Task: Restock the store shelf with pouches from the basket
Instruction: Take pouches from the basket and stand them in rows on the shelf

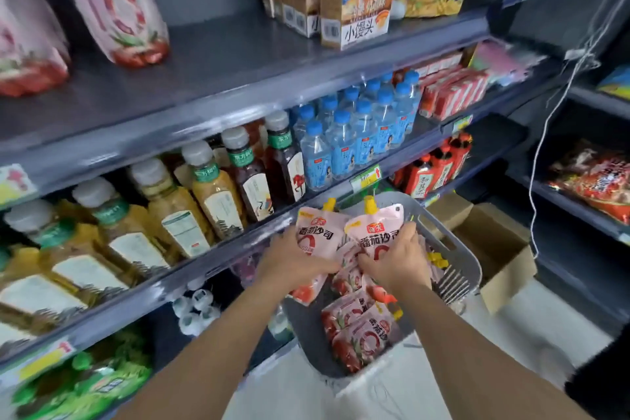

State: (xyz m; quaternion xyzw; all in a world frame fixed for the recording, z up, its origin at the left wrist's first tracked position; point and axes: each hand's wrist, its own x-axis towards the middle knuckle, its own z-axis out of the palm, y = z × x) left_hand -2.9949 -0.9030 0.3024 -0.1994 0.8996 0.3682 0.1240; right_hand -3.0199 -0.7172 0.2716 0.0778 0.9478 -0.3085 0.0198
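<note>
Two pouches (315, 235) clamped, one per hand's fingers, above basket (453, 249); bottles (218, 187) crowd adjacent shelf.

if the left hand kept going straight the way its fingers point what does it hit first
Probably the front edge of the drinks shelf just beyond the pouch that the left hand holds, though depth is unclear.
</note>
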